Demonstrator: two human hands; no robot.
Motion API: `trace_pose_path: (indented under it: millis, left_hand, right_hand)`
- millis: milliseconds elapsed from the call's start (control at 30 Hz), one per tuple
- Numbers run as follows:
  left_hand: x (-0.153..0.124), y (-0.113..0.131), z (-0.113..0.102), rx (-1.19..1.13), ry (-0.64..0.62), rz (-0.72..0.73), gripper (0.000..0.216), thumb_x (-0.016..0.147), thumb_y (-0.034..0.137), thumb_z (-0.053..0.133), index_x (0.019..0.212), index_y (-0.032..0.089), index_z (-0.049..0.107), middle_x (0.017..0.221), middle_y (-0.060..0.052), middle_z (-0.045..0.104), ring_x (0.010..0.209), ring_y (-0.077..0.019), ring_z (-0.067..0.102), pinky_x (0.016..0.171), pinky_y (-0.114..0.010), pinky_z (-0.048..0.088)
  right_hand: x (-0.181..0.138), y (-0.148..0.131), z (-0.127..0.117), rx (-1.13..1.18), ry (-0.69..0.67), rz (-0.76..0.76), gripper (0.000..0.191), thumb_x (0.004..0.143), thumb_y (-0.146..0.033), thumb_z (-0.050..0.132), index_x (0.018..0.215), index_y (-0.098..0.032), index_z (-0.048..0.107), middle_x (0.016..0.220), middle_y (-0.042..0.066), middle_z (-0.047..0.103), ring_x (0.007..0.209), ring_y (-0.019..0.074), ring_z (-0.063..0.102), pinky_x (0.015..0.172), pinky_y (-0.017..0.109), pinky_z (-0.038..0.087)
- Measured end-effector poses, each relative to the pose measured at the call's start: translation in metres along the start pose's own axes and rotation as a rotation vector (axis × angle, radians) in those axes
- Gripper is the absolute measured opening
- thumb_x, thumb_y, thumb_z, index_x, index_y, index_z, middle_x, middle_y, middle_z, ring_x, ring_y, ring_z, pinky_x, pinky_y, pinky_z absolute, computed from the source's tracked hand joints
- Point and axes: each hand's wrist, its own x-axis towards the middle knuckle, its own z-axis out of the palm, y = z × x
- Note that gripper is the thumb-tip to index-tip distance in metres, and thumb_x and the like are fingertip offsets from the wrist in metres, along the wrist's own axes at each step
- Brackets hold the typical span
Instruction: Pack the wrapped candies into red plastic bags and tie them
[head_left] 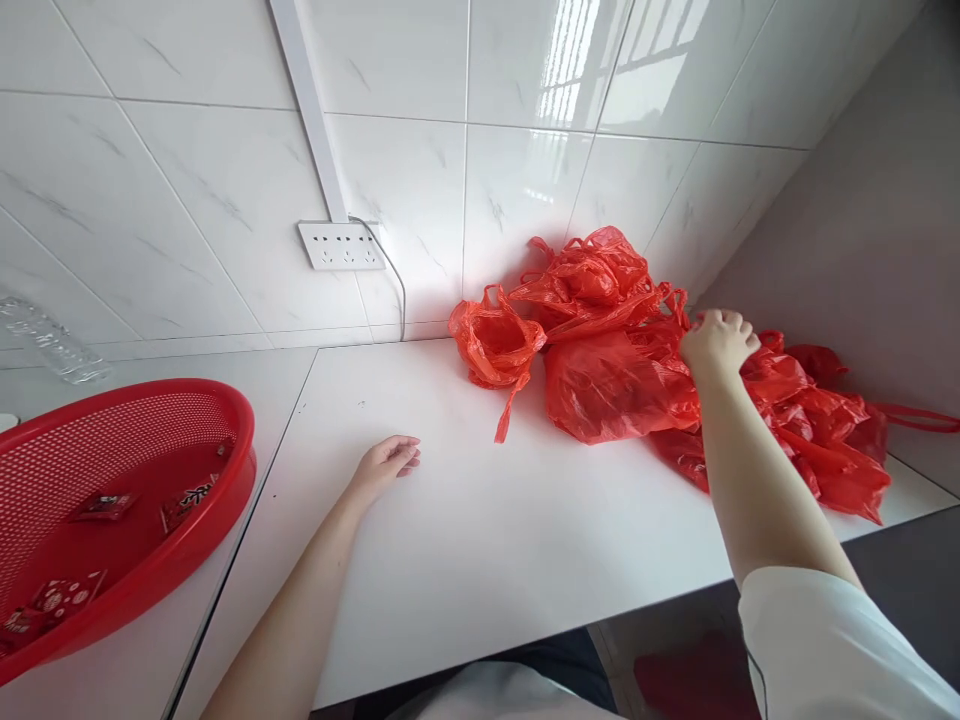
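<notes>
Resting on the white table, my left hand (388, 458) has its fingers loosely curled together, with nothing visible in them. Farther right, my right hand (720, 342) is over a heap of red plastic bags (622, 385), its fingers closed on the thin plastic of one. The fingertips are partly hidden behind the hand. Crumpled bags with loop handles lie on both sides of that hand. A single red plastic bag (497, 340) stands with its mouth open at the heap's left end, one handle trailing toward me.
A red perforated basket (244, 430) with several small red packets (187, 503) sits at the left. Behind it lies a clear plastic bottle (52, 340). A power strip (341, 246) with a grey cable is on the tiled wall. A grey panel (862, 230) bounds the right side.
</notes>
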Motion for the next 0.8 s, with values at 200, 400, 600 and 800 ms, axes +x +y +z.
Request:
trace_pose_path:
  millis: [200, 400, 600, 800]
  left_hand:
    - [-0.003, 0.002, 0.000, -0.019, -0.016, -0.013, 0.044, 0.080, 0.054, 0.066, 0.109, 0.021, 0.069, 0.108, -0.009, 0.070, 0.099, -0.0232, 0.069, 0.088, -0.036, 0.056]
    - [-0.004, 0.000, -0.002, -0.055, -0.047, 0.001, 0.045, 0.078, 0.055, 0.067, 0.108, 0.020, 0.069, 0.106, -0.009, 0.069, 0.097, -0.0238, 0.069, 0.087, -0.038, 0.056]
    - [-0.007, 0.000, -0.001, -0.029, -0.047, 0.008, 0.040, 0.081, 0.051, 0.065, 0.108, 0.021, 0.069, 0.105, -0.009, 0.068, 0.093, -0.0231, 0.070, 0.083, -0.037, 0.057]
    - [-0.015, 0.027, 0.034, 0.340, 0.254, 0.534, 0.054, 0.083, 0.040, 0.065, 0.135, 0.030, 0.052, 0.139, -0.010, 0.052, 0.126, -0.0283, 0.052, 0.100, -0.043, 0.049]
  right_hand:
    - [-0.062, -0.148, 0.027, 0.312, -0.295, -0.755, 0.028, 0.097, -0.032, 0.046, 0.109, -0.020, 0.067, 0.113, 0.010, 0.067, 0.107, 0.0203, 0.061, 0.098, 0.033, 0.044]
    - [-0.123, -0.221, 0.101, 0.225, -0.768, -0.609, 0.053, 0.094, -0.047, 0.050, 0.133, -0.012, 0.052, 0.128, 0.019, 0.062, 0.116, 0.0297, 0.059, 0.096, 0.038, 0.044]
    - [-0.148, -0.206, 0.125, 0.162, -0.835, -0.491, 0.037, 0.089, -0.033, 0.056, 0.116, -0.009, 0.060, 0.102, 0.017, 0.069, 0.084, 0.0219, 0.065, 0.077, 0.032, 0.048]
    - [-0.153, -0.205, 0.119, 0.155, -0.734, -0.568, 0.020, 0.088, -0.021, 0.049, 0.091, -0.013, 0.066, 0.092, 0.015, 0.068, 0.086, 0.0235, 0.062, 0.078, 0.035, 0.046]
